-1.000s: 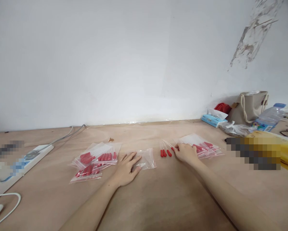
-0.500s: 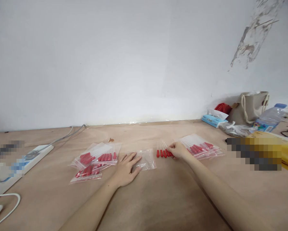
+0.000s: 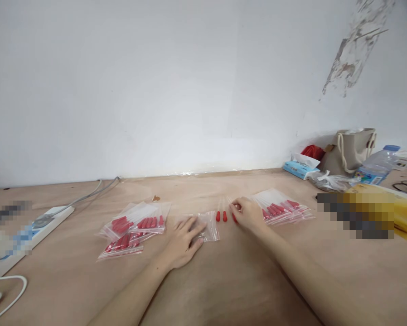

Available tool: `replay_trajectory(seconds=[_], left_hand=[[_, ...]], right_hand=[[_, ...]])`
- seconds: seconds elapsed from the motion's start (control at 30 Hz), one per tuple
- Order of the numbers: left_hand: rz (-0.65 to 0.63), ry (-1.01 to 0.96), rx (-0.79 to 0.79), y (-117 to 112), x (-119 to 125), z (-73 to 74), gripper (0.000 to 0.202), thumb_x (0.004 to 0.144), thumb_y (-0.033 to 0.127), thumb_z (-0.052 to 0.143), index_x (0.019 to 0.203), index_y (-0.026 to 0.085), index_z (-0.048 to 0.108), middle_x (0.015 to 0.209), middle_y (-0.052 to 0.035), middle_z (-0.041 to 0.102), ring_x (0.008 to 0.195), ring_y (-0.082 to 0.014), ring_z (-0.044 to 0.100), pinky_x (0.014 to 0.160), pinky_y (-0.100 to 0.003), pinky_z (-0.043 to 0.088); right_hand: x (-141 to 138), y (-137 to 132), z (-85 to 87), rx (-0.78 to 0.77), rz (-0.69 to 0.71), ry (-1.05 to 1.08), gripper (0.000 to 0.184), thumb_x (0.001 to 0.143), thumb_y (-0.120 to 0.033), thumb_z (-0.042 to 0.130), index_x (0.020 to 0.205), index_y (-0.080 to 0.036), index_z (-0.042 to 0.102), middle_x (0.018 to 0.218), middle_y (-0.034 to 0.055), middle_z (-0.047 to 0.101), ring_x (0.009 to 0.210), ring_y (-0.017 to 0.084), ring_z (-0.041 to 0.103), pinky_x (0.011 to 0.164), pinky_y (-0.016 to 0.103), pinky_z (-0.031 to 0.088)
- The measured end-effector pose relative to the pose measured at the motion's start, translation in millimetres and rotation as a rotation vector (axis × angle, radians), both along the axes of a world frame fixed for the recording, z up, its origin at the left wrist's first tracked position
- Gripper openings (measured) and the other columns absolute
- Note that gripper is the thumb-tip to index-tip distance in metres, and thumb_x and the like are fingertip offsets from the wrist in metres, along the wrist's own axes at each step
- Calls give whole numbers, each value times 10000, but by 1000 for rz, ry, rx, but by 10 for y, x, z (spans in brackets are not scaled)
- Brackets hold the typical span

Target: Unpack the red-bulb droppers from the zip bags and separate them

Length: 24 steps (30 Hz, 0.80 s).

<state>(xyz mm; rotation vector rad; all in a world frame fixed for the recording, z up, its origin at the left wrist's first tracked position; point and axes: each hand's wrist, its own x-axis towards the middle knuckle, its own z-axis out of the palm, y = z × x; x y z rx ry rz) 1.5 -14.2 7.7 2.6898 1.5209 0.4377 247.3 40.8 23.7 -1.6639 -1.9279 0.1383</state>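
My left hand (image 3: 183, 240) lies flat with fingers spread on an empty clear zip bag (image 3: 208, 225) on the wooden table. My right hand (image 3: 247, 213) rests just right of it, fingers curled over a few red-bulbed droppers (image 3: 220, 216) that lie side by side on the table. Two red bulbs show left of the fingers, and a third is partly under them. Left of my left hand sits a pile of filled bags (image 3: 133, 228) with red droppers inside. Another stack of filled bags (image 3: 281, 209) lies right of my right hand.
A white power strip (image 3: 36, 224) with a grey cable sits at the far left. At the back right stand a tissue pack (image 3: 300, 167), a beige rope-handled bag (image 3: 355, 149), a water bottle (image 3: 376, 167) and a crumpled plastic bag (image 3: 331, 181). A white wall backs the table.
My right hand has slid left from the right-hand stack, pushing the loose red droppers toward the empty bag. My left hand stayed flat on that bag.
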Motion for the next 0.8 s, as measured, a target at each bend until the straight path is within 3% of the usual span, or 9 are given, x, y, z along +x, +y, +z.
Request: replay_trajectory(seconds=[0.17,0.3,0.4,0.5,0.6,0.73,0.8], left_hand=[[-57,31,-99,14,-36,-2,432,884,483,314,1298,369,354,1425,-9,267,1299,-244,245,1054,-460,203],[-12,57,-81,-29,-42,14,431,885,484,305,1292,359,371,1412,-11,297,1290,-237,264,1047,-458,202],[27,80,-3,-105,20,70,449,876,495,308,1290,339,382,1357,-35,385,1242,-265,328,1011,-482,224],[98,113,56,-169,81,190,406,878,434,318,1215,279,483,1129,-72,564,1064,-267,481,941,-476,293],[101,139,-6,-182,60,322,308,834,342,398,1063,257,586,966,-63,609,919,-248,550,867,-430,373],[-138,55,-228,-140,-67,387,430,770,236,464,1185,344,494,1282,18,467,1105,-199,497,914,-321,399],[-182,44,-278,-111,-114,355,436,806,270,441,1229,375,446,1358,50,385,1194,-192,426,976,-328,358]], right_hand=[[-301,-278,-105,316,597,-96,290,830,-399,452,979,-211,615,1003,51,626,992,187,507,901,335,344],[-349,-346,-213,321,765,-152,246,836,-379,458,922,-234,638,895,14,672,1081,189,477,1033,424,181],[-323,-333,-245,272,786,-144,246,833,-381,465,938,-240,636,925,8,673,1117,186,464,1047,430,146],[-307,-320,-252,257,777,-153,245,842,-350,458,995,-245,618,1040,12,640,1147,184,442,1045,434,140],[-312,-323,-257,301,711,-155,234,849,-300,443,1000,-248,615,1135,25,581,1119,182,448,1017,419,198],[-287,-293,-220,365,540,-172,231,844,-262,431,964,-239,626,1055,48,587,958,174,495,895,356,310],[-213,-235,-154,361,368,-196,246,849,-241,403,939,-229,631,1018,57,590,920,176,494,850,343,315]])
